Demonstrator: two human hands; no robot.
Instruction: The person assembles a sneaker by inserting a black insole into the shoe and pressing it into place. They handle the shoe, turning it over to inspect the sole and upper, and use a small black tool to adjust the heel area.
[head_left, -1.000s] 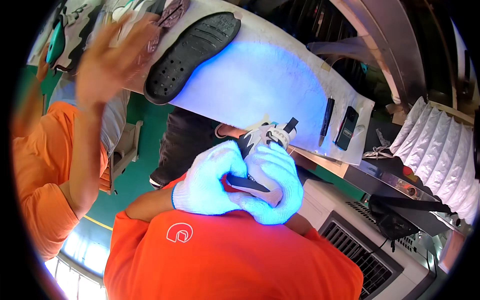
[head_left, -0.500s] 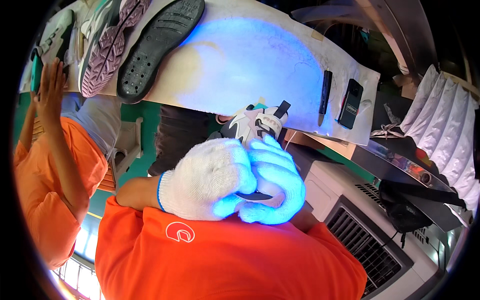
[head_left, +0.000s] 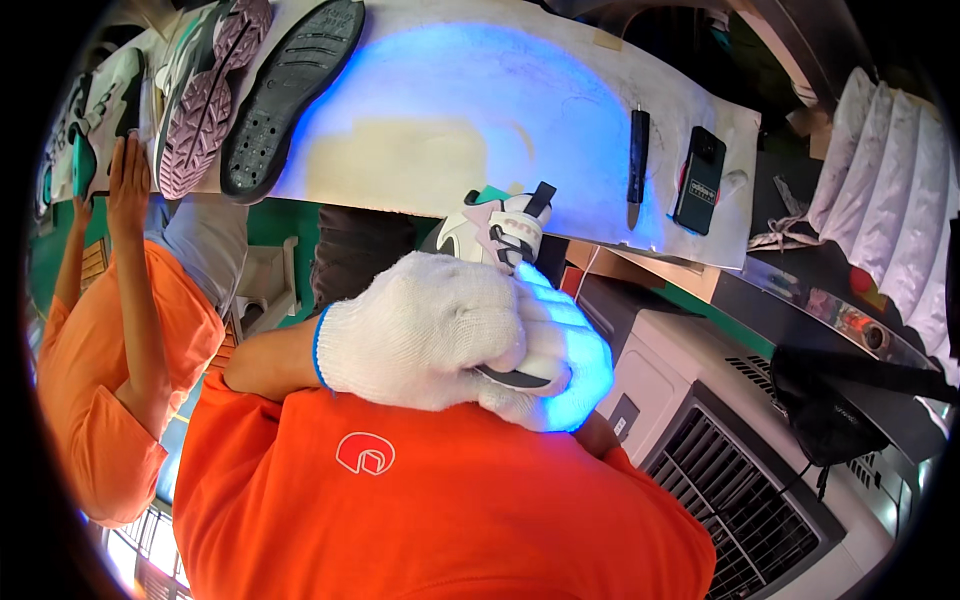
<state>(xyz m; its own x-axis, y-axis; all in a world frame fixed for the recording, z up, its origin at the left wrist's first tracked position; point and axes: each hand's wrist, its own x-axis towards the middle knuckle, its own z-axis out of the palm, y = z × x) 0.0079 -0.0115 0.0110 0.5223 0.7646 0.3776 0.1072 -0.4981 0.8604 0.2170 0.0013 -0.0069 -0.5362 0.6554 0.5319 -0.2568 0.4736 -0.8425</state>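
Note:
A white and grey sneaker (head_left: pixel 480 230) with dark patches, a teal tab and a dark pull loop is held close to my chest. My left hand (head_left: pixel 425 330), in a white knit glove, lies closed over the near part of the shoe. Around its right side curls my gloved right hand (head_left: pixel 572 350), brightly lit blue. A dark edge of the sneaker shows between the hands. Both sets of fingertips are partly hidden, and so is most of the shoe's near half.
On the workbench (head_left: pixel 400 160) lie a dark sole (head_left: pixel 290 105), a shoe with a mauve outsole (head_left: pixel 203 125), a knife (head_left: pixel 637 165) and a phone (head_left: pixel 700 180). A co-worker in orange (head_left: pixel 130 340) handles a shoe at left. A grey air cooler (head_left: pixel 740 480) stands at right.
My hands and the sneaker have shifted slightly, with the left hand now covering more of the shoe. The co-worker's hands have moved onto the shoe at the left. My view has shifted a little.

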